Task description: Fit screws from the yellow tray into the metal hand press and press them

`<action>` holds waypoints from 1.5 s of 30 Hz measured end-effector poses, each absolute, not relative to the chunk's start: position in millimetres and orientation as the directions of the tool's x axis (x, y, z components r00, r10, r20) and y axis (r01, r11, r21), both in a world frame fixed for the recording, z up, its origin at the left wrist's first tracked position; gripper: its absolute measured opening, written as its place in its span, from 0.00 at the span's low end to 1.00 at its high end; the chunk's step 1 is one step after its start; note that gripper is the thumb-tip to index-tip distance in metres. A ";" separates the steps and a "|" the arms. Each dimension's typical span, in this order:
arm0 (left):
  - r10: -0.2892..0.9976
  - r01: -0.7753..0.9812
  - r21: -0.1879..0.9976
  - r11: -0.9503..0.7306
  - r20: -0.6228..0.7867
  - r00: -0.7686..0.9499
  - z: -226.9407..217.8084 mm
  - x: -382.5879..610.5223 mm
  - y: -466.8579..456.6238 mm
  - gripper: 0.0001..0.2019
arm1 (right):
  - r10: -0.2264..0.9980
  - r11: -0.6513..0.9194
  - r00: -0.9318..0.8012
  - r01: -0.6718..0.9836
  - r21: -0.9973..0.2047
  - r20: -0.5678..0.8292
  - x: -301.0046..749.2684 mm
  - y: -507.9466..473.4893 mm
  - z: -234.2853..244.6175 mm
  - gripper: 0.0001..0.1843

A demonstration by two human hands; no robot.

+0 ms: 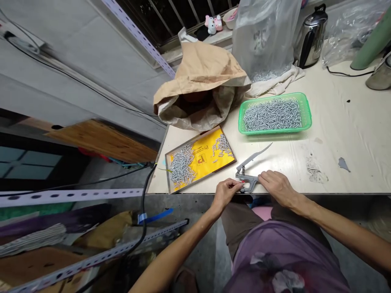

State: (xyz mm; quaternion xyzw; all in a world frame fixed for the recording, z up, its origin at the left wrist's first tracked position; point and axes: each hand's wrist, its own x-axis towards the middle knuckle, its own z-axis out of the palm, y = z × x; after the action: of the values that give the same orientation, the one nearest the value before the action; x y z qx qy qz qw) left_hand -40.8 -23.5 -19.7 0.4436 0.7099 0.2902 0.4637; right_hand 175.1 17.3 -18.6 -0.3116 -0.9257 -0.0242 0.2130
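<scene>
A grey metal hand press (249, 175) with a long raised lever stands at the table's near edge. My right hand (276, 185) lies closed over its base on the right side. At the tool's left end, by a small red part, my left hand (225, 193) pinches something too small to name. A shallow yellow-bottomed box (200, 160) with two heaps of silver screws lies just to the left. Farther back, a green basket (305, 112) holds many more screws.
A crumpled brown paper sack (203, 87) sits behind the yellow box. A clear plastic bag (264, 38) with screws, a steel kettle (311, 36) and a cloth stand at the back. Perforated metal rails (91, 256) and cables lie off the table's left side.
</scene>
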 end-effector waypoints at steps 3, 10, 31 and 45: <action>0.888 0.417 0.786 0.456 -0.433 -0.155 -18.4 -41.5 -20.4 0.16 | 0.574 0.806 -0.725 0.582 -0.108 0.380 175.5 19.3 -19.7 0.12; 0.789 0.580 0.631 0.515 -0.614 -0.032 -14.4 -47.9 -4.2 0.16 | 0.660 0.747 -0.734 0.615 -0.254 0.163 178.8 21.9 -25.3 0.09; 0.773 0.744 0.501 0.442 -0.634 -0.031 -9.7 -44.4 0.4 0.16 | 0.677 0.709 -0.728 0.685 -0.168 -0.111 179.9 59.6 13.5 0.20; 0.753 0.740 0.336 -0.583 -0.120 0.647 -12.7 4.2 40.3 0.36 | 0.780 0.610 -0.624 0.775 -0.165 -0.050 196.4 37.3 0.2 0.33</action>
State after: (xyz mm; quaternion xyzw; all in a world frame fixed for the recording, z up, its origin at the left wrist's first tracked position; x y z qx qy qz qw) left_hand 4.2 40.3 -12.7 0.8894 0.4197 0.0178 0.1804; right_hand 196.4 37.3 0.2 -0.4333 -0.8971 0.0855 0.0134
